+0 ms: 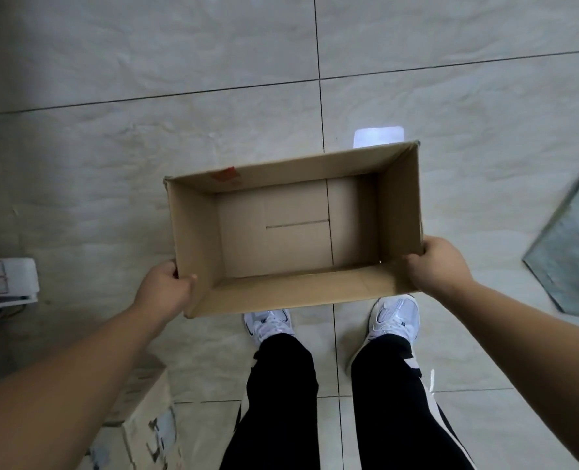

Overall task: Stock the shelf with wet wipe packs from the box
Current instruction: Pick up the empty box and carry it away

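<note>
We look straight down into the box (193,232), held out in front of us above the floor (145,130). Its open top faces up at us and its long axis runs left to right, the right end swung a little farther away than the left. We see its bare cardboard bottom with the flap seams, and a red mark (225,173) on the far wall's rim.

Our left hand (166,290) grips the box's near left corner, thumb hooked over the rim, fingers curled round the outside. Our right hand (438,262) clamps the near right corner, fingers wrapped round the wall; their tips are hidden from us.

Under the box the floor is large pale tiles with dark grout lines, and a bright patch of light (377,136) gleams just past the box's far right corner.

Below the box's near edge stand our white shoes (394,315) and black trousers (281,401). Well left of the box sits a white block with cables (6,278); what it is we cannot tell. Well right of the box lies a grey-green sheet (572,245). Down to the near left, a printed carton (149,432) pokes in, blurred.
</note>
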Demonstrator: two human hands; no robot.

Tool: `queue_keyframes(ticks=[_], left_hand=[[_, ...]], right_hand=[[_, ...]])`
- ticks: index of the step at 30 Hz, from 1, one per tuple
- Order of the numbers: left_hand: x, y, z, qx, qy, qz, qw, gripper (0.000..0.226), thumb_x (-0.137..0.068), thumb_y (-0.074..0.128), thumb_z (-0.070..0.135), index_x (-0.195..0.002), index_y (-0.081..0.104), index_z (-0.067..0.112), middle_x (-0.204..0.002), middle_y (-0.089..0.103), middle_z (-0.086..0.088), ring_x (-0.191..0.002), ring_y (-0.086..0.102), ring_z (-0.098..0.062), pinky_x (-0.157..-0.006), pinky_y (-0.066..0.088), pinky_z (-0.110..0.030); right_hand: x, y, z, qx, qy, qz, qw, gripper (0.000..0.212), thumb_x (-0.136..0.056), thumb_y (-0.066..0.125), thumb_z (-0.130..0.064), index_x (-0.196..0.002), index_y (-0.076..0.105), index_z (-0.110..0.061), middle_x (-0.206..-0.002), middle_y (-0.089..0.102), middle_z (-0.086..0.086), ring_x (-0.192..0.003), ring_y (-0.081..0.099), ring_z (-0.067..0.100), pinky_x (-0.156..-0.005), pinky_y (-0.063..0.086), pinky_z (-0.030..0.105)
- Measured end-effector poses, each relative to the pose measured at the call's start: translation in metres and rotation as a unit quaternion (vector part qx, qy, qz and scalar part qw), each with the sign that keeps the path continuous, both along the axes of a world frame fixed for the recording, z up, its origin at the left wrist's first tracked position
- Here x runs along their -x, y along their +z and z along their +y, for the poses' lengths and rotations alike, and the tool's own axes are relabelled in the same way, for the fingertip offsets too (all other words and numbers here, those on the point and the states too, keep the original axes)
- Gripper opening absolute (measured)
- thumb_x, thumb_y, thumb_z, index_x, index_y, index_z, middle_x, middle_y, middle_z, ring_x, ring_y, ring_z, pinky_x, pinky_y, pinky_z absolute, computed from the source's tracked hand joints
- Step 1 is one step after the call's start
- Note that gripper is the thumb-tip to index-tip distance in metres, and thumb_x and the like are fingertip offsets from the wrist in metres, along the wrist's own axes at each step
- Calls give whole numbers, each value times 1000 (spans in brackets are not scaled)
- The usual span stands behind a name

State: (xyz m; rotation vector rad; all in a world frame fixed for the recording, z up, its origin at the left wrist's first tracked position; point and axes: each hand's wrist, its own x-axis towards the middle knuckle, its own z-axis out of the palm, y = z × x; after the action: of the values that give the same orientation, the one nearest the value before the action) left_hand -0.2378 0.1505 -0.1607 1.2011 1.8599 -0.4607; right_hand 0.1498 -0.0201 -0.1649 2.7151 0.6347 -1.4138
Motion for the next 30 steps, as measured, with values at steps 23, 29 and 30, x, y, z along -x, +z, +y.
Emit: queue_keyframes(ticks=[23, 29, 30], left_hand=[[-127, 315, 75, -172, -119, -102, 972, 10, -92, 64, 21, -86, 73, 20, -82, 74, 0, -77, 68, -22, -69, 53, -33], [-144, 445, 97, -237, -159, -133, 949, 14, -93, 62, 30, -88, 73, 23, -80, 75, 7, -78, 70, -16, -73, 57, -36], [-146, 463, 98, -245, -164, -134, 946, 14, -93, 62, 31, -89, 73, 24, -81, 75, 8, -79, 70, -15, -74, 57, -36]], right_hand=[[-121, 322, 30, -110, 25, -119, 986, 11, -90, 52, -24, -97, 59, -19, -90, 67, 7, -83, 63, 30, -72, 52, 39], [-141, 438, 40, -151, 25, -122, 981, 13, -92, 53, -21, -102, 57, -15, -98, 67, 9, -92, 63, 31, -80, 52, 40], [-143, 455, 41, -150, 34, -121, 981, 13, -92, 53, -20, -102, 57, -14, -98, 66, 9, -93, 63, 31, -81, 51, 40]])
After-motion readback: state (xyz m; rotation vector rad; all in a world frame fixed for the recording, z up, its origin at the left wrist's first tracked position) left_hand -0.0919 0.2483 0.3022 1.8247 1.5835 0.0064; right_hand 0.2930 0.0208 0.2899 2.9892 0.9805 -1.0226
